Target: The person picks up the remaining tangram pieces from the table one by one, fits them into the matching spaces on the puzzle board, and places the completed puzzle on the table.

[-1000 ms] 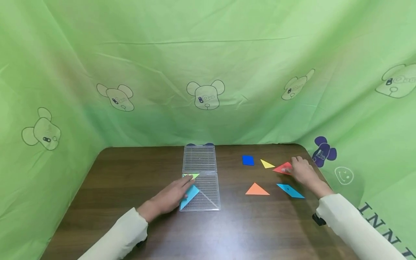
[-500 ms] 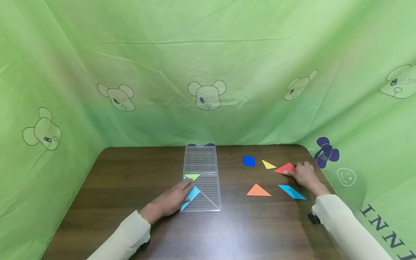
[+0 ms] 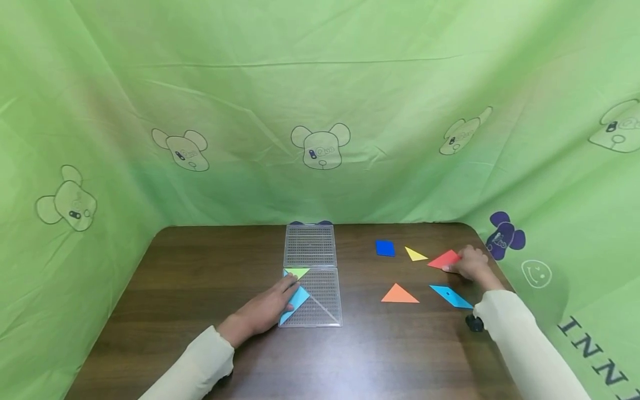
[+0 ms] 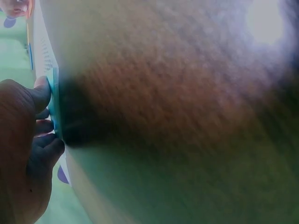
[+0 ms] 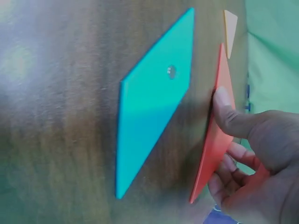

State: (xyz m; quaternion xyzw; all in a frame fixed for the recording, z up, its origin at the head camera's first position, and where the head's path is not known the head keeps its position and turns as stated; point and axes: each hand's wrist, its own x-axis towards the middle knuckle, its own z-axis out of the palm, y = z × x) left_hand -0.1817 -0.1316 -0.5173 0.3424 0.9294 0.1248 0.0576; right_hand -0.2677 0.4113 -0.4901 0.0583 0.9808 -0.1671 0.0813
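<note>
My left hand [image 3: 265, 306] rests on the left side of the lower clear plastic case half [image 3: 324, 289], fingers extended over a light blue tangram piece [image 3: 298, 298] and a light green triangle [image 3: 300, 272]. The hand covers part of both pieces. My right hand [image 3: 472, 263] pinches a red triangle [image 3: 444, 259] at the right of the table. In the right wrist view the thumb lies on the near face of the red triangle [image 5: 216, 140], the fingers behind it, and it looks tilted. A blue parallelogram [image 5: 149, 107] with a small hole lies beside it.
Left of the red triangle lie a yellow triangle [image 3: 415, 254] and a dark blue piece [image 3: 385, 248]. An orange triangle [image 3: 400, 294] is nearer the front. The other case half [image 3: 310, 244] stretches toward the green curtain [image 3: 250, 194] behind the brown table [image 3: 210, 255].
My right hand has shifted its hold on the red triangle, the thumb now at its near edge and more of the piece showing. The left hand stays on the case.
</note>
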